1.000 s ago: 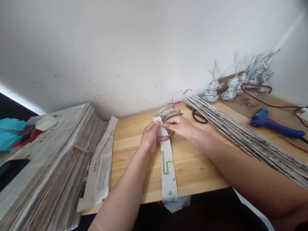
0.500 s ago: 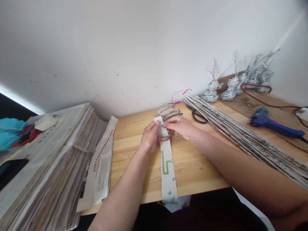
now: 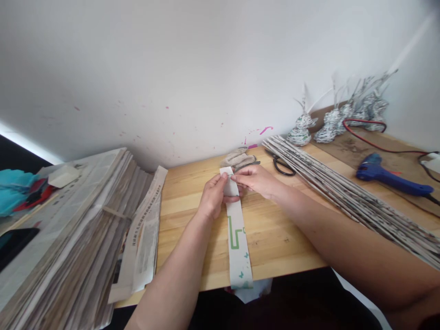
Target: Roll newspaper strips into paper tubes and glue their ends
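A long white paper strip (image 3: 237, 256) with green line and butterfly prints runs from my hands down to the table's front edge. My left hand (image 3: 216, 190) grips its far end from the left, thumb on top and fingers underneath. From the right, my right hand (image 3: 252, 178) pinches the strip's edge close to the left thumb. A thin dark line crosses the strip between the two hands; what it is I cannot make out. Just beyond the hands lies a greyish cloth bundle (image 3: 239, 158), perhaps a glove.
Stacked newspapers (image 3: 99, 206) fill the left side, with newspaper strips (image 3: 146, 233) alongside. Rolled paper sticks (image 3: 330, 192) lie diagonally at right, partly over black-handled scissors (image 3: 284, 167). Farther right are a blue glue gun (image 3: 392, 176) and several woven paper figures (image 3: 300, 129).
The hands keep nearly the same grip and place. The whole view has shifted slightly, and the strip's lower part sits a little farther left.
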{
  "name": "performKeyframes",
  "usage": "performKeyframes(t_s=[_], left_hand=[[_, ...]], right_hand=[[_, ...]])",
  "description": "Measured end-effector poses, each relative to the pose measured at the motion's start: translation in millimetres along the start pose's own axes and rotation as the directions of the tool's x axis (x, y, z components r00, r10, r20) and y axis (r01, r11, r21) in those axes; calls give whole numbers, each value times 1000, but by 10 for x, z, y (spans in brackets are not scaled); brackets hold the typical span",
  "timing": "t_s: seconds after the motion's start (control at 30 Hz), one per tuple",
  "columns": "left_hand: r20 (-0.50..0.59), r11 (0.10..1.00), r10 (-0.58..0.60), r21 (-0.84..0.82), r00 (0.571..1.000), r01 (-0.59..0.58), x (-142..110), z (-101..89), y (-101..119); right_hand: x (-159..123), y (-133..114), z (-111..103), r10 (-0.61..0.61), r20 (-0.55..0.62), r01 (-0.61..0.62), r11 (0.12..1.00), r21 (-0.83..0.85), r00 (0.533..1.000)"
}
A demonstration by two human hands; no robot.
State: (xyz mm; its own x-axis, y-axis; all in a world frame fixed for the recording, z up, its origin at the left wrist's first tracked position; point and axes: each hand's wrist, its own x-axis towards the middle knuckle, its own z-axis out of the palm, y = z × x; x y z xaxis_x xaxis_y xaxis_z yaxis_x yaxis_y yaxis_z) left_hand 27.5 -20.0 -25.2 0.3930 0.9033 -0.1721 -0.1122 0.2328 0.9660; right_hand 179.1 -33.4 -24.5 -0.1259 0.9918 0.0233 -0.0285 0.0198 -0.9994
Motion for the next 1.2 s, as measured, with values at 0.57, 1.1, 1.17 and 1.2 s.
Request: performKeyframes(t_s=[0.57,1.1,1.17,1.2], left_hand=[[-36,1000,26,5,999,-25,9,-2,-2],[-64,996,-19,-90,998,14,19,-3,14],[-74,996,-20,-88,997,13,25,-12,19],[-78,996,-20,-89,997,13,27,-16,20]], right_hand=[[6,17,27,117,-27,-116,993,13,993],[28,91,22,2,-102,-20,985,-172,995],[19,50,5,20,-44,-25,993,-118,999],[15,31,-7,27,-13,-28,994,-101,1000]])
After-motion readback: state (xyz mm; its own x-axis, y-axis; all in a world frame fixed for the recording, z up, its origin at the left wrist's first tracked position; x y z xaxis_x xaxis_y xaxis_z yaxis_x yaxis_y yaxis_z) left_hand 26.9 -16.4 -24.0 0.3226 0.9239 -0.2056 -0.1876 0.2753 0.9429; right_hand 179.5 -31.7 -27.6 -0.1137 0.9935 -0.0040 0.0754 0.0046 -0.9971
